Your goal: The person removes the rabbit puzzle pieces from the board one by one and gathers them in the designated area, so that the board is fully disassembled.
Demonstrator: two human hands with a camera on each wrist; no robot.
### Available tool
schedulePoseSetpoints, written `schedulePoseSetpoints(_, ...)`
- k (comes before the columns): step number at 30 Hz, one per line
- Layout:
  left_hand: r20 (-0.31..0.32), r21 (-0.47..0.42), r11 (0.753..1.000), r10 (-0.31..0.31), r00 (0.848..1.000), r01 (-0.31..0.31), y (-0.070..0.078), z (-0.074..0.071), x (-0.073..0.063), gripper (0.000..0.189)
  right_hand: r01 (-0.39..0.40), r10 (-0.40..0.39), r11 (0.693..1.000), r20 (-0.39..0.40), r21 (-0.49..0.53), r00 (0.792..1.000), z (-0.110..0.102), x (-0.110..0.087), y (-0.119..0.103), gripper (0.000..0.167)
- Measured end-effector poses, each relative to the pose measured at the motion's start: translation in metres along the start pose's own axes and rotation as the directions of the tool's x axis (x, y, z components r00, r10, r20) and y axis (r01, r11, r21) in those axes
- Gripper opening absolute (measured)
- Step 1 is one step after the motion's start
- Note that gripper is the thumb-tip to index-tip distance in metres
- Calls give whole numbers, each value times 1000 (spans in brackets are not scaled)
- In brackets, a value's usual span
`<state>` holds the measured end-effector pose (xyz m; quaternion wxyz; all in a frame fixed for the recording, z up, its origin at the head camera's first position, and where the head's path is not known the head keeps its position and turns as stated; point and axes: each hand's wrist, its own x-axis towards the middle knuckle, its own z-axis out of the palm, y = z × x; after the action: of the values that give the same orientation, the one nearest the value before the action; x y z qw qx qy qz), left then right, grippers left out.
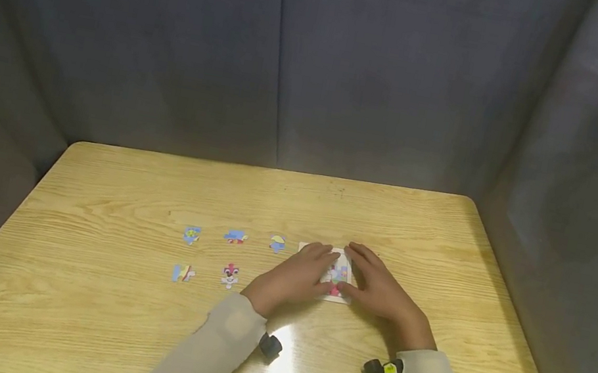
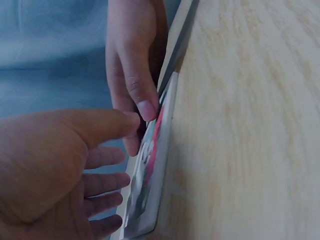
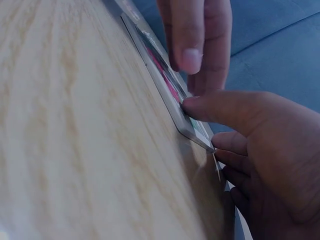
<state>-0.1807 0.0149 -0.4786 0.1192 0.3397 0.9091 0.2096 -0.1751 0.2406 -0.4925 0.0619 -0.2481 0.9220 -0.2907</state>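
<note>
A small jigsaw puzzle tray (image 1: pixel 340 300) with a pale rim lies flat on the table, some pink, white and green picture pieces in it. Over its left side spreads my left hand (image 1: pixel 298 276), fingers loosely bent and nothing seen in its grasp. From the right, my right hand (image 1: pixel 383 289) reaches to the tray. Its thumb (image 3: pixel 235 107) touches the picture near the rim in the right wrist view, while the other fingers lie along the tray's side. Both thumbs are close together in the head view. Part of the picture is hidden under the hands.
Several loose jigsaw pieces lie left of the tray: a piece with a red-and-white animal face (image 1: pixel 230 275), blue ones (image 1: pixel 235 237) and a blue-and-yellow one (image 1: pixel 277 244). Grey curtains (image 1: pixel 177 58) stand behind and beside the wooden table (image 1: pixel 105 232).
</note>
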Motion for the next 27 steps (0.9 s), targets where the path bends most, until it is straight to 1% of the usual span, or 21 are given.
schedulePoseSetpoints(3, 1, 43, 999, -9, 1000, 9, 0, 3, 1, 64, 1, -1, 1000, 4, 13, 1000, 0, 0, 0, 78)
schedulePoseSetpoints(7, -23, 75, 997, -6, 1000, 7, -1, 6, 2, 61, -13, 13, 1000, 14, 21, 1000, 0, 0, 2, 78)
schedulePoseSetpoints(12, -36, 77, 997, -7, 999, 10, -1, 8, 2, 53, -41, 40, 999, 27, 28, 999, 0, -1, 4, 79)
schedulePoseSetpoints(15, -43, 79, 997, -18, 999, 22, 0, 9, 2, 49, -45, 44, 998, 31, 34, 999, 0, -1, 5, 78)
schedulePoseSetpoints(20, -63, 89, 996, -12, 998, 17, 1, 11, 3, 46, -50, 49, 998, 27, 39, 998, -1, -1, 4, 78)
schedulePoseSetpoints(27, -82, 55, 998, -33, 996, 38, 3, 11, 2, 45, -40, 39, 998, 18, 39, 999, 1, 0, 4, 79)
